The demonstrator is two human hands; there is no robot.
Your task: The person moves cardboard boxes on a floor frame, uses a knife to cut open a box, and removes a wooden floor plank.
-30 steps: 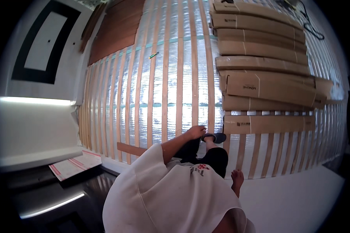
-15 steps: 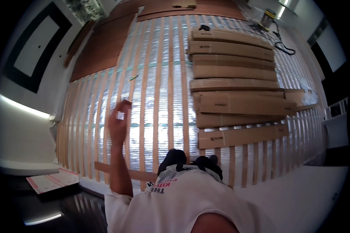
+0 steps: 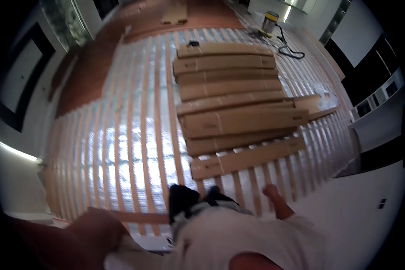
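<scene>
1. Cartons [image 3: 231,83], brown and long, lie in overlapping rows across battens [image 3: 144,121] and silver sheeting [image 3: 155,168]; their left ends form a ragged edge.
2. Open room runs left of that edge, up to the stepped border of the reddish-brown boards [image 3: 87,83]. A pale flat surface [image 3: 351,198] bounds the floor at lower right.
3. Right hand [image 3: 271,191]: no item shows in it; blur hides how far its fingers are spread, so I cannot tell.
4. Nearest carton [image 3: 248,157] lies just beyond that hand, apart from it in the view.
5. Right forearm reaches out and up from the sleeve, beside the body.
6. Left arm [image 3: 94,229] is blurred, sharply bent, close to the camera; its hand is out of sight, grip unknown. A brown strip [image 3: 144,218] lies on the floor beside this arm.
</scene>
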